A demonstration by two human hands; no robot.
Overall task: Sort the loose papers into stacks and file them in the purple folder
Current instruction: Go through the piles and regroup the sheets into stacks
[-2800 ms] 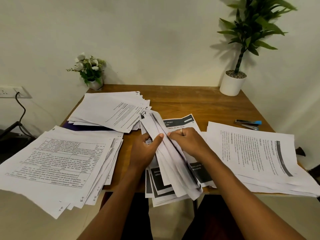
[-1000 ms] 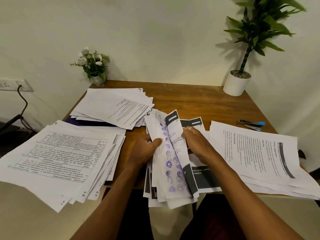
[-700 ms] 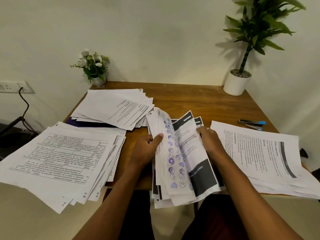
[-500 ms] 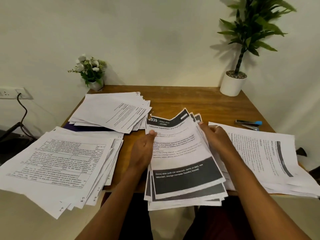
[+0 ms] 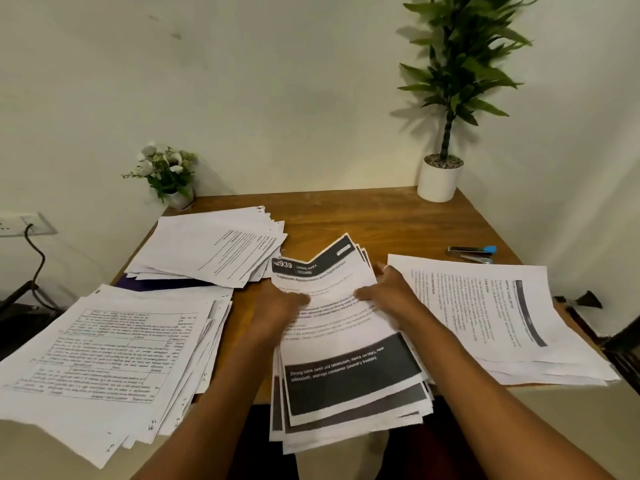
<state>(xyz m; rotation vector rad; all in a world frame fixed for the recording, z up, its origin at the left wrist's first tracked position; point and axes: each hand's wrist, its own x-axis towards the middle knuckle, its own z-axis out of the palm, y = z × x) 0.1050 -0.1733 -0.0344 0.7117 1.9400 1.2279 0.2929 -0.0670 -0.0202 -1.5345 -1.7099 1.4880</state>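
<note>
2 bare forearms reach forward from the near edge and converge on the middle stack (image 5: 349, 344) of papers. The left grip (image 5: 280, 306) holds the stack's left edge, thumb laid on the top sheet and pointing right, fingers hidden beneath. The right grip (image 5: 391, 292) pinches the right edge the same way, thumb lying leftward across the print, the other fingers curled behind the sheets, with a ring on 1 of them. Between the 2 thumbs the top sheet buckles, so its far edge dips into a shallow V. This stack's long axis runs away from the person, leaning slightly rightward at the far end. Its dark header band points to the wall, and its broad dark block at the near end overhangs the tabletop (image 5: 398, 220) edge. The purple folder (image 5: 156, 282) lies at the left, mostly buried under the far-left stack (image 5: 214, 247), with only a strip showing. A near-left stack (image 5: 110, 344) of ruled sheets hangs off the corner, and a right stack (image 5: 485, 313) lies with its text turned sideways. Beyond it rests a stapler (image 5: 471, 252). A potted plant (image 5: 440, 181) and a small flower pot (image 5: 166, 174) stand against the wall.
</note>
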